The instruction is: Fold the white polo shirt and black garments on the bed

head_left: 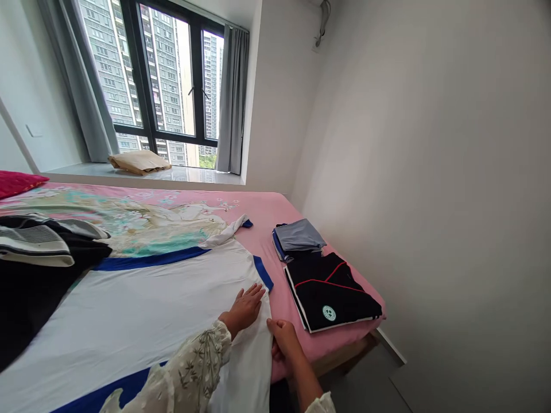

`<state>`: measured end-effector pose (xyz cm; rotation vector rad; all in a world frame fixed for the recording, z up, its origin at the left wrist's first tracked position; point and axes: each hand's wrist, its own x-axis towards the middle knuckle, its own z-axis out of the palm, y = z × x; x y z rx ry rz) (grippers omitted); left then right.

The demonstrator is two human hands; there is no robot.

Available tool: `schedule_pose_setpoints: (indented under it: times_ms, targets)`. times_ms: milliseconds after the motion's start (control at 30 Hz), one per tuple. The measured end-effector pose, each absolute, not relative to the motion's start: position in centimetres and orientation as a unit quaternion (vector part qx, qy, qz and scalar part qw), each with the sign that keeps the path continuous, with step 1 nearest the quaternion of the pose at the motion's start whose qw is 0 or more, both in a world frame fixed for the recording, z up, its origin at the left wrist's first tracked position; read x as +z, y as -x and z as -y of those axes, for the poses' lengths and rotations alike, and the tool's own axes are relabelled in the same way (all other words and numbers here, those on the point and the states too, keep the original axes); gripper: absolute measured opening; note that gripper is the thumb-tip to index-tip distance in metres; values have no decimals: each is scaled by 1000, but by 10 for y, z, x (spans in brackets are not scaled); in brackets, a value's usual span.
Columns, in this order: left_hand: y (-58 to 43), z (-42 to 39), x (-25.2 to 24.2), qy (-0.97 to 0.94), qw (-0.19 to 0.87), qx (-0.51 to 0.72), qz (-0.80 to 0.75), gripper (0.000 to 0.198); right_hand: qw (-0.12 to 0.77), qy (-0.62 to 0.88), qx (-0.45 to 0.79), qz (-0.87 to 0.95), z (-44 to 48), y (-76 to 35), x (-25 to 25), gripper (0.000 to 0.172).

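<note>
A white shirt with blue trim (142,310) lies spread flat on the pink bed (267,212). My left hand (245,307) rests flat on the shirt near its blue-edged sleeve end, fingers stretched out. My right hand (283,339) is at the shirt's near right edge, fingers curled round the white cloth. Both my arms wear white patterned sleeves.
A folded black shirt with red lines and a round badge (331,292) lies right of the hands, a folded grey-blue garment (298,236) behind it. Dark and striped clothes (38,252) are heaped at left. A red pillow (17,182), window sill and grey wall bound the bed.
</note>
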<state>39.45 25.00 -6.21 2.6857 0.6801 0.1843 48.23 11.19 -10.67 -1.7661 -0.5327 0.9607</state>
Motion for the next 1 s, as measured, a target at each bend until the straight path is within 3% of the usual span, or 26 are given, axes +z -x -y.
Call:
schedule_pose_setpoints:
  times_ms: [333,433,567,700,800,900,1000]
  targets:
    - [-437,-246,-97,-939,181,48,-289,55,466,779,302,292,-107,-474,-132,26]
    - [-434,-252,-91,-934,206,43,-290,54,503,776,269,270,-105,-481,-133,30]
    - [-394,-264,-82,-924,219,70,-305,51,584,763,161,226,-96,-490,-113,38]
    - [-323,-268,-91,-888,167,113,-412,50,568,751,127,311,-112,-466,-79,38]
    - [-275,-269,-101,-864,134,92,-476,51,492,734,105,457,-152,-428,-67,45]
    - [-224,-277,-109,-864,105,67,-488,55,333,736,105,580,-186,-408,-77,54]
    - [-147,-298,-117,-841,67,40,-535,58,178,791,122,572,-190,-420,-97,63]
